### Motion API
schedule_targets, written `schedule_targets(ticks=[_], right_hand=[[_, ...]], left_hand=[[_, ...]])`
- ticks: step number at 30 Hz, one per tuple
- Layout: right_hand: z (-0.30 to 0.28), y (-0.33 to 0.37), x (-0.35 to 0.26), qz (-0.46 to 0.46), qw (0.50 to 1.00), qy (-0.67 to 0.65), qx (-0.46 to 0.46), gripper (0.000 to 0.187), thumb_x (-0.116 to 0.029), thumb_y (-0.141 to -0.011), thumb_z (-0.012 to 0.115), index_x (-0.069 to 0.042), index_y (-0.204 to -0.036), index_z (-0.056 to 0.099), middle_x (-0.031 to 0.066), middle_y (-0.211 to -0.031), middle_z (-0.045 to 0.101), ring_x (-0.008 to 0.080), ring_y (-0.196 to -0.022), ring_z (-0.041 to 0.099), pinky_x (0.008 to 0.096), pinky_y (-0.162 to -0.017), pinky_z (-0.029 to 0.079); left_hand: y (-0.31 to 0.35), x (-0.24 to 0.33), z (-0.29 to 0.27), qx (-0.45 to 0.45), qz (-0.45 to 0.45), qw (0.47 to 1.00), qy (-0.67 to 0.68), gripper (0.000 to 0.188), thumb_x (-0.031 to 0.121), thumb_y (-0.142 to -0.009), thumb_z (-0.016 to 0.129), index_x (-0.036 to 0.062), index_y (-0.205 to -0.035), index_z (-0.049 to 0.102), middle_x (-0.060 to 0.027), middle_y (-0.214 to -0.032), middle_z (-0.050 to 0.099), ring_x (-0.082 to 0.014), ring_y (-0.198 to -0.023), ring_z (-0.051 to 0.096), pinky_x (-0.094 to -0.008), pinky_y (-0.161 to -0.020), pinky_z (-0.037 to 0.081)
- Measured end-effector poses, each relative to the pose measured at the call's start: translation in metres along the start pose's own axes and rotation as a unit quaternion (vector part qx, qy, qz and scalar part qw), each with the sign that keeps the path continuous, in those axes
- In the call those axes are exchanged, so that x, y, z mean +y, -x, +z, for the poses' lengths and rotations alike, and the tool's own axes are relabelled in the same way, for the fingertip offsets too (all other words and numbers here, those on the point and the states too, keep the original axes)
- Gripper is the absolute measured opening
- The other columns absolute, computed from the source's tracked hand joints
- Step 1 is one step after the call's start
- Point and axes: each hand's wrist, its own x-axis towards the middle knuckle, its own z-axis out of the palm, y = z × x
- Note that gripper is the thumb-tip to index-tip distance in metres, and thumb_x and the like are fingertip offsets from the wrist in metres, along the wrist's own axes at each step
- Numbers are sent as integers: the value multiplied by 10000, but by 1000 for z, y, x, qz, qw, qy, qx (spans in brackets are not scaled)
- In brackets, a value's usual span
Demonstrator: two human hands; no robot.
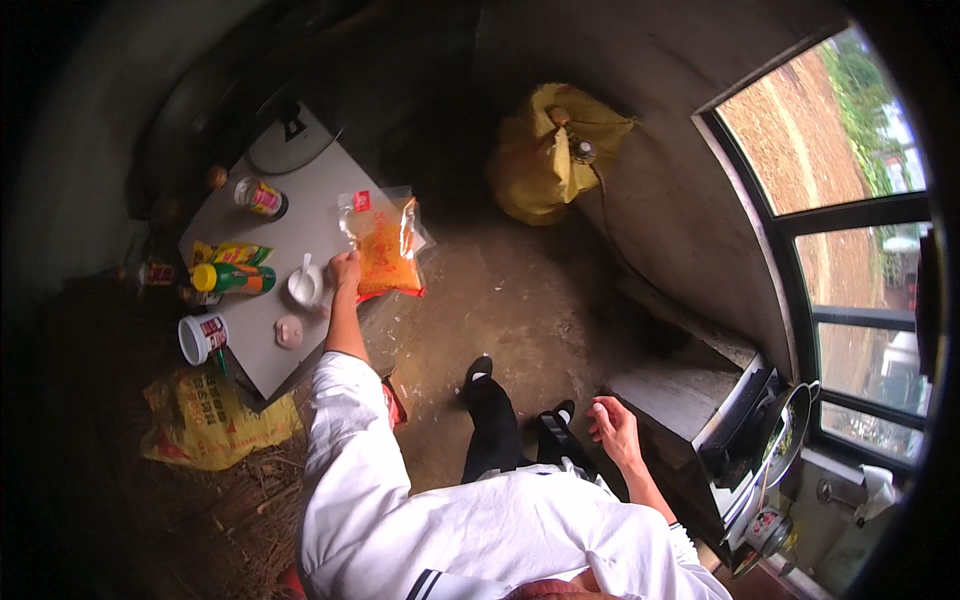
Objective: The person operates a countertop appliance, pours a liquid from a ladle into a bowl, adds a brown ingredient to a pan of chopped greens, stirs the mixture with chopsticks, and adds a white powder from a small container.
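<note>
My left hand [346, 270] reaches out over the table's right side, its fingers closed on the left edge of a clear plastic bag [388, 252] with orange-red contents. The bag lies over the table's edge, its clear top pointing away from me. Close by my left wrist stand a small white bowl with a spoon [305, 285] and a pinkish-white lump [289, 332]. Low beside the stove counter, my right hand [615, 430] hangs with loosely bent fingers and nothing visible in it.
The table [262, 345] also carries a green bottle with a yellow cap [235, 278], a jar [260, 198], a white tub [203, 338] and a glass lid [291, 140]. A pan [792, 435] sits at right under the window. A yellow sack [545, 150] stands ahead.
</note>
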Motion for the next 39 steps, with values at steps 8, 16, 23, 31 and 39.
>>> schedule_targets(ticks=[8,16,23,31,39], right_hand=[[-6,25,20,39,996,-60,45,295,-261,-1024,572,-9,-1165,634,76,-907,696,114,-705,617,266,-608,521],[-63,52,63,-67,984,-65,149,346,-301,-980,640,-45,-1213,646,82,-984,692,154,-853,641,327,-773,537],[-160,95,114,-251,922,-169,242,874,-380,-852,780,-91,-1537,321,170,-1483,471,269,-1378,454,413,-1118,401],[-267,220,164,-337,841,-369,209,946,-320,-824,817,-81,-1552,261,130,-1412,519,209,-1326,473,363,-1105,392],[-316,261,223,-414,691,-565,180,722,-160,-905,749,-31,-1486,341,63,-1372,532,143,-1273,483,334,-1100,399]], left_hand=[[91,83,0,111,255,958,75,241,198,-994,537,-18,-895,581,-253,-804,579,-428,-711,524,-458,-658,446],[222,174,23,43,402,903,142,195,128,-1022,549,-27,-1027,668,-127,-902,671,-238,-838,622,-363,-798,523],[462,359,56,-171,505,819,212,226,124,-1050,504,-43,-993,645,-100,-962,661,-202,-895,619,-341,-863,504],[720,455,90,-441,485,702,279,256,156,-1065,481,-27,-953,619,-57,-952,620,-136,-911,553,-285,-889,434],[814,512,100,-630,469,614,83,340,238,-957,681,-18,-1165,599,-35,-1066,639,-114,-911,579,-262,-825,473]])
